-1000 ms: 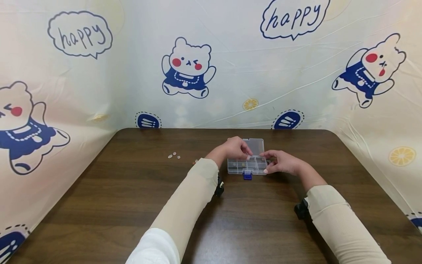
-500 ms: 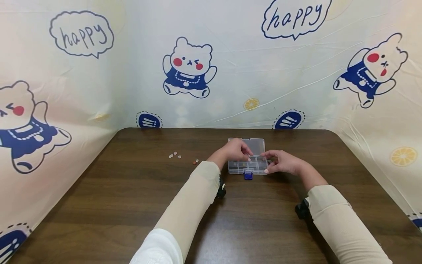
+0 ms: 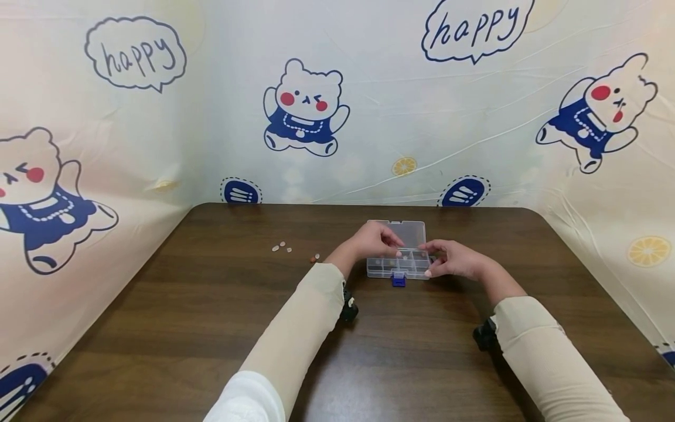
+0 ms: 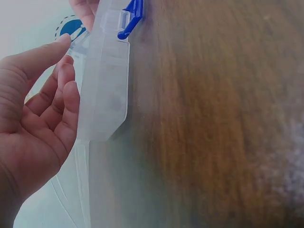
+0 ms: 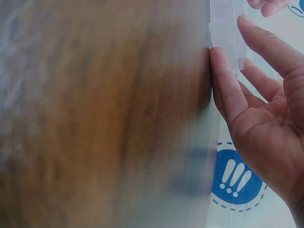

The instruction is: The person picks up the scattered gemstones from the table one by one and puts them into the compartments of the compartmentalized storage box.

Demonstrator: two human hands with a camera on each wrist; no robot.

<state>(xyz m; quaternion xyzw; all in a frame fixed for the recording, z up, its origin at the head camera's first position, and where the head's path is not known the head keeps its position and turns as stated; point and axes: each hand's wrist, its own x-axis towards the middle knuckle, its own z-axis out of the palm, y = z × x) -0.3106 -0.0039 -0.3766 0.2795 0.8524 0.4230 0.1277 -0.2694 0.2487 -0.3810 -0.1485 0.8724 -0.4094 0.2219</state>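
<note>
Spanning the right end of the box (image 3: 379, 274), the right hand (image 3: 457, 259) has a part-curled grip on it, thumb at the near corner and a fingertip by the back edge. The left hand (image 3: 371, 239) hangs over the box's back row, near the middle, thumb and fingertips close together and angled down; whether that grip has hold of anything small I cannot tell. The box lies on the bench (image 3: 158, 322) between the 2 hands, its long axis running left to right, lid (image 3: 413, 231) laid back on the far side, blue latch (image 3: 398, 281) at the near side. The relation to mind is from the left grip: the compartments (image 3: 404, 264) are just below it, while 2 bits (image 3: 313, 259) lie to its left, near the wrist, and 3 pale bits (image 3: 275, 248) farther left; to all 5, the left hand is nearer
</note>
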